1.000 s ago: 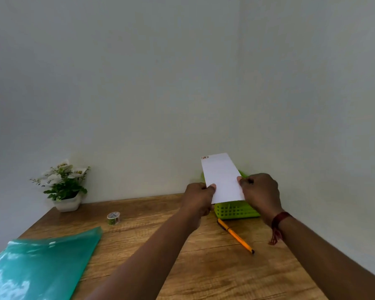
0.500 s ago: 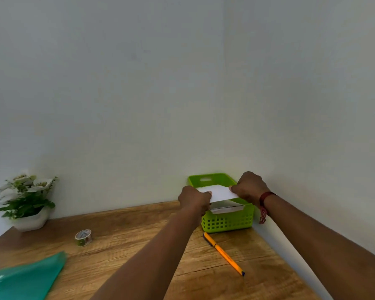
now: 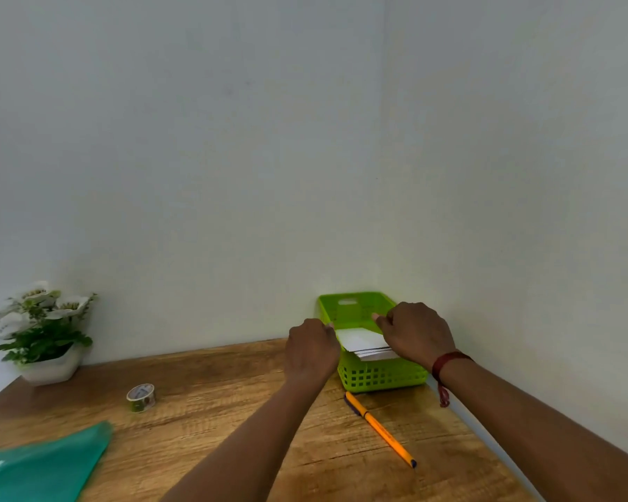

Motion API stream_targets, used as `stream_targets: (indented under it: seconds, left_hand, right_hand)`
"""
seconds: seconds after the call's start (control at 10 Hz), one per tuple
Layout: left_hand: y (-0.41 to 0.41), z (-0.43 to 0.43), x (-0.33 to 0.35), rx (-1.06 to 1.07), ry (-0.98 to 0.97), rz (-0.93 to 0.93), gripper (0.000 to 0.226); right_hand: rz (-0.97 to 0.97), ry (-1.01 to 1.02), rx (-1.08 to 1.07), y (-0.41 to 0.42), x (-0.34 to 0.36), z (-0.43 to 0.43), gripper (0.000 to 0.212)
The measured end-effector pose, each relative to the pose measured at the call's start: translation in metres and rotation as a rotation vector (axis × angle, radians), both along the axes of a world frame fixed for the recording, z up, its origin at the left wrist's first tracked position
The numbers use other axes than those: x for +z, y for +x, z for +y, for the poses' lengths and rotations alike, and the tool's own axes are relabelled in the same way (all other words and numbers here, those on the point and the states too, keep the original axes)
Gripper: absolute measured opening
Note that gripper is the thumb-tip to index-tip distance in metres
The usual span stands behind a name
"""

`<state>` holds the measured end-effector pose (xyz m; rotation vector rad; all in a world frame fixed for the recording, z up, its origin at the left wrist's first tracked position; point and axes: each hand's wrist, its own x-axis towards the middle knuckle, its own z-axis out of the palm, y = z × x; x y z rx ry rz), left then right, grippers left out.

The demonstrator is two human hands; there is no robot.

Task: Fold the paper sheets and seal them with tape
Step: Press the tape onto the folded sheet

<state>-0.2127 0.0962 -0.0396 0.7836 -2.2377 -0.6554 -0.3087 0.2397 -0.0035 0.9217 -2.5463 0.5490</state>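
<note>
Right of centre in the frame, the left hand (image 3: 312,351) and the right hand (image 3: 416,333) pinch the two side edges of a folded white paper sheet (image 3: 358,338), fingers closed on it, holding it over a small stack of white folded papers (image 3: 376,354) inside the lime-green perforated plastic basket (image 3: 381,376) in the wall corner. If one side lets go first, the sheet could tilt, catch the basket rim and slide out, or spring open should its seal be weak. No seal can be made out on the sheet, and the fingertips are mostly hidden behind the knuckles. Below lies an orange pen (image 3: 379,429); at lower left sit a small patterned tape roll (image 3: 141,397) and a translucent green plastic folder (image 3: 40,465), cut off by the frame.
</note>
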Motion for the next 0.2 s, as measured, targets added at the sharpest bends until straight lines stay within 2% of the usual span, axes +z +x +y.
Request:
stream_targets:
  seconds: [0.2]
  left_hand:
    - [0.081, -0.019, -0.006, 0.092, -0.24, -0.035, 0.03]
  right_hand:
    - [0.243, -0.091, 0.107, 0.065, -0.016, -0.002, 0.04]
